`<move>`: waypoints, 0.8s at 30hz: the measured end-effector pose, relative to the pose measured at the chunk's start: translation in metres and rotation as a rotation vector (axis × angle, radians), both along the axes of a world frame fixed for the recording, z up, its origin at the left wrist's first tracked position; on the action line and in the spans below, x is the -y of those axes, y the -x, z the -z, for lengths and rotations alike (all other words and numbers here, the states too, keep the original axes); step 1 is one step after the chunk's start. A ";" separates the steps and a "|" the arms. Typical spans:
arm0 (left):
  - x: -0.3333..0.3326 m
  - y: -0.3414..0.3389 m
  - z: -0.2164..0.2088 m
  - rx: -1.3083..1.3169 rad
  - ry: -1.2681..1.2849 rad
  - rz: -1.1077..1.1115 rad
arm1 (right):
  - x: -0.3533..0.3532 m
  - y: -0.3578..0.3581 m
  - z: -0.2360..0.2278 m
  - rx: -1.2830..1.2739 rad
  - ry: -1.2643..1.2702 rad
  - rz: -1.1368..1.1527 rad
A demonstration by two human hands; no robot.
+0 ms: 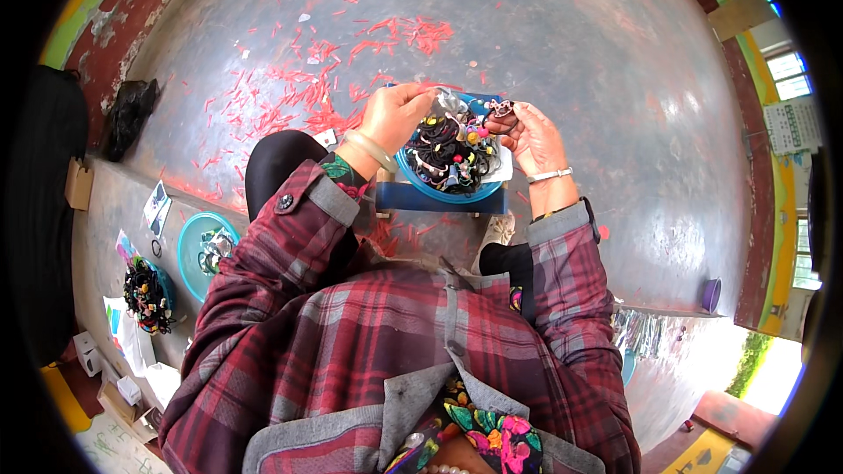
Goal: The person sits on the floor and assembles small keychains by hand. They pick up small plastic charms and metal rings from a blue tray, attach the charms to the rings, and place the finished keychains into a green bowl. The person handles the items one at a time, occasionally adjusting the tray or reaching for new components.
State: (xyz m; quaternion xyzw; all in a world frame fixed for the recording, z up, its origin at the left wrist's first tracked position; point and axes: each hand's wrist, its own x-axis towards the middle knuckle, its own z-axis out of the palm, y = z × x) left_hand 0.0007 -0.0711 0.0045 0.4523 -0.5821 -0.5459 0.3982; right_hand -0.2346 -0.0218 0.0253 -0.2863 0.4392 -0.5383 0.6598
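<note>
A blue basin (pixel 420 183) in front of me is heaped with black hair ties (pixel 443 151) that carry small colourful beads and charms. Beyond the basin's left rim, my left hand (pixel 392 118) is closed in a pinch; what its fingertips hold, if anything, is too small to make out. On the right side, my right hand (pixel 537 142) grips a dark hair tie (pixel 501 111) with pale and pinkish decoration between thumb and fingers, raised above the basin's edge. The basin rests on a low blue stool (pixel 439 198) between my knees.
Red strips (pixel 290 92) litter the grey floor. To the left are a turquoise basin (pixel 186 254) of small packets, a heap of hair ties (pixel 147 296), a cardboard box (pixel 79 184) and a black bag (pixel 129 118). A purple bucket (pixel 711 295) stands far right.
</note>
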 end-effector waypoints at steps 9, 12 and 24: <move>-0.018 0.014 -0.007 0.235 0.020 0.150 | -0.014 -0.028 -0.036 0.025 0.268 -0.039; -0.020 0.018 -0.002 0.230 -0.012 0.196 | -0.015 -0.033 -0.033 -0.024 0.280 -0.062; -0.025 0.018 -0.013 0.232 0.054 0.244 | -0.013 -0.036 -0.016 -0.587 0.335 -0.011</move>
